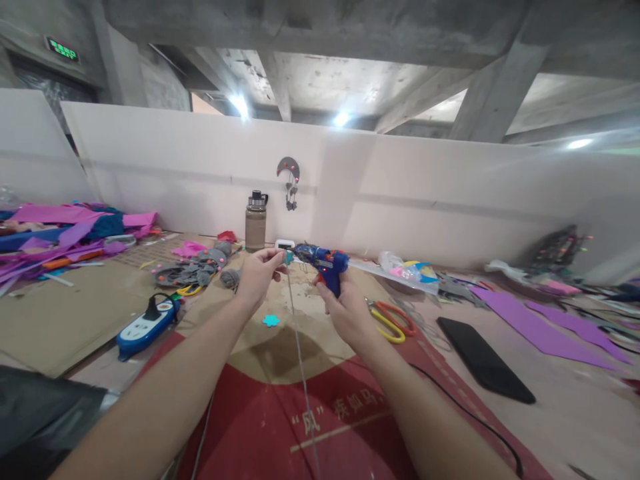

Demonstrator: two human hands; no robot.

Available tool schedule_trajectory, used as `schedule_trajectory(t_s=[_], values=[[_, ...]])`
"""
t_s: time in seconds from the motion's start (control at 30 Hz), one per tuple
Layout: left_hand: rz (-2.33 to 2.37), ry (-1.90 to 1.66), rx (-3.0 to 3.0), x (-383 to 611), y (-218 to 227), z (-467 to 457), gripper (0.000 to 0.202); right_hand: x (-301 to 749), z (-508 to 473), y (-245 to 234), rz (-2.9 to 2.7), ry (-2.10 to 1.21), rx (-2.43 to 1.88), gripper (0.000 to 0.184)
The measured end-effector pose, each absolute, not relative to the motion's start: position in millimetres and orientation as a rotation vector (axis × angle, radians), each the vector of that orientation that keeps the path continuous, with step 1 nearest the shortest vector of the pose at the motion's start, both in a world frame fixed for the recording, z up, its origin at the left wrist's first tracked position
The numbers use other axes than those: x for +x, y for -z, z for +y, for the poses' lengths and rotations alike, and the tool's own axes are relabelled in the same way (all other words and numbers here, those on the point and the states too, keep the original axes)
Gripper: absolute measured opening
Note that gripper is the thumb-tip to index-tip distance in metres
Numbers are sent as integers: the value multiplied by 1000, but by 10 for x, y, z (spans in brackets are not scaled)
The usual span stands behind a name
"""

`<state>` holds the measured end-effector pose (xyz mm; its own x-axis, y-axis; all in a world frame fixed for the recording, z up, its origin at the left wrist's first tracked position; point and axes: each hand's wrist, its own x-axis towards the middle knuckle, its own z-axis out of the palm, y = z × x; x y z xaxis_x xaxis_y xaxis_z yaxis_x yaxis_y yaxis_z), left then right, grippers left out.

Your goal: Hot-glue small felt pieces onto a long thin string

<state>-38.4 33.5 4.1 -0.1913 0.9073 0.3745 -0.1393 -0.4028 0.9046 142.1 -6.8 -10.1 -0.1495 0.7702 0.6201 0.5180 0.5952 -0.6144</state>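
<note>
My left hand (261, 273) pinches a small teal felt piece (289, 257), from which a grey cord (299, 340) runs down toward me. In my right hand (345, 303) is a blue hot glue gun (327, 261), its nozzle pointing left at the felt piece. Nozzle and felt are very close; I cannot tell whether they touch. A clear glue stick (377, 270) appears to stick out behind the gun. On the board below lies a turquoise flower-shaped cutout (271, 321). Scissors (390, 321) with orange and yellow handles rest beside my right wrist.
A blue and white power strip (149, 327) with a black plug lies left, near grey felt pieces (193, 268). A water bottle (256, 223) stands against the white partition. On the right are a black phone (485, 359), purple felt strips (540, 327) and a black cable (465, 407).
</note>
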Motion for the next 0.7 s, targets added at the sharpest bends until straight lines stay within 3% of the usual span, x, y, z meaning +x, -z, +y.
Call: schedule_trajectory(t_s=[0.7], values=[[965, -1715, 1328, -382, -44, 314, 33, 1397, -111, 78, -1831, -298, -1067, 37]])
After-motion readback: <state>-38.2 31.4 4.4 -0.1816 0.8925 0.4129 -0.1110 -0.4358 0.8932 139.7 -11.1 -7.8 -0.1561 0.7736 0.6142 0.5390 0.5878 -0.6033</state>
